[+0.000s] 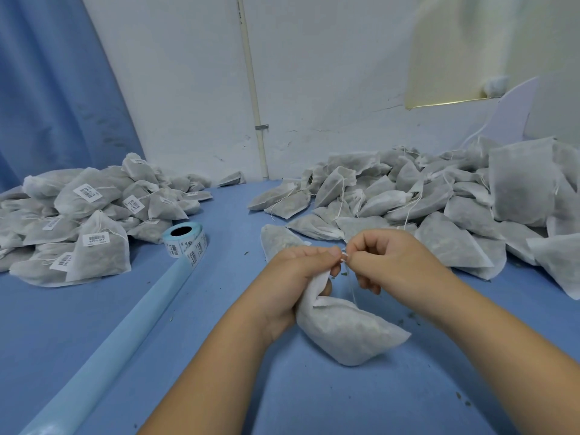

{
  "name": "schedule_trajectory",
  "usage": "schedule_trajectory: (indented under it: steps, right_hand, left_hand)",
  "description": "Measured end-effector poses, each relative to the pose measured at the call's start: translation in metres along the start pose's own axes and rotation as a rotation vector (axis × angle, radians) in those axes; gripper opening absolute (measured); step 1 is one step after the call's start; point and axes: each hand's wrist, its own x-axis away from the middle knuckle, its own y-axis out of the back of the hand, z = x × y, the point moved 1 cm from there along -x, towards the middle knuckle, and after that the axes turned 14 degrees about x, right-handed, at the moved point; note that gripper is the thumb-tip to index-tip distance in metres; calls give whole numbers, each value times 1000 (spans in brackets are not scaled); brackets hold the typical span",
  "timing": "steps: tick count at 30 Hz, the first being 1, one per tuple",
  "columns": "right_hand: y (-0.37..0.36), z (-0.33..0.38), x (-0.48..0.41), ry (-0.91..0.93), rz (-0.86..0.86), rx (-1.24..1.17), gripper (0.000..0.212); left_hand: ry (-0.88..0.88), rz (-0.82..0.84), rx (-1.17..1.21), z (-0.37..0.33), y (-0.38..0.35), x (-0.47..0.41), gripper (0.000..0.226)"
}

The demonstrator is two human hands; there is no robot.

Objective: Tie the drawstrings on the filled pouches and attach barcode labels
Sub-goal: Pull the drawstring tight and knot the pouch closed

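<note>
A filled white pouch (348,331) lies on the blue table in front of me, its neck bunched upward. My left hand (295,277) grips that neck, thumb and forefinger pinching at the top. My right hand (392,255) pinches the thin white drawstring (344,257) right where the two hands meet; a strand hangs down from there toward the pouch. A roll of barcode labels (185,243) stands to the left, its blue backing strip (103,356) trailing toward the near edge.
A pile of labelled, tied pouches (78,221) sits at the left. A larger heap of unlabelled pouches (423,199) fills the right side, one lying just behind my hands. A white wall with a pipe (254,89) stands behind; a blue curtain hangs far left.
</note>
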Motion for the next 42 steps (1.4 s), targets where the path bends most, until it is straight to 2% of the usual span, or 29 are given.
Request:
schedule_trajectory:
  steps: [6,9,12,16,21,25,29,36,42]
  right_hand:
    - [2,1,1,15,43,-6,20]
    - [3,0,-1,-17,65,-173,22]
    - [6,-1,-2,-16,86,-322,4]
    - [4,-5,-3,-20,60,-317,19]
    - [6,-4,-2,25,-52,-193,11]
    - [2,-4,-1,132,-160,118,19]
    - [-2,-2,1,269,-231,383,23]
    - [-4,-4,0,267,-136,491,21]
    - [-5,-7,0,163,2,506,28]
  left_hand:
    - [-19,20,8,1,0,0,25]
    - [-88,-60,-53,0,0,-1,35]
    - [-131,-98,-116,-1,-1,0,35]
    - [-142,-95,-204,-2,-5,3,38]
    - [-152,-132,-309,-4,-6,4,31]
    - [-183,-169,-435,-3,-5,2,25]
    - [-192,-184,-500,-2,-2,-1,30]
    - [-163,-190,-560,0,2,-2,24]
    - [-154,-180,-783,1,4,-3,27]
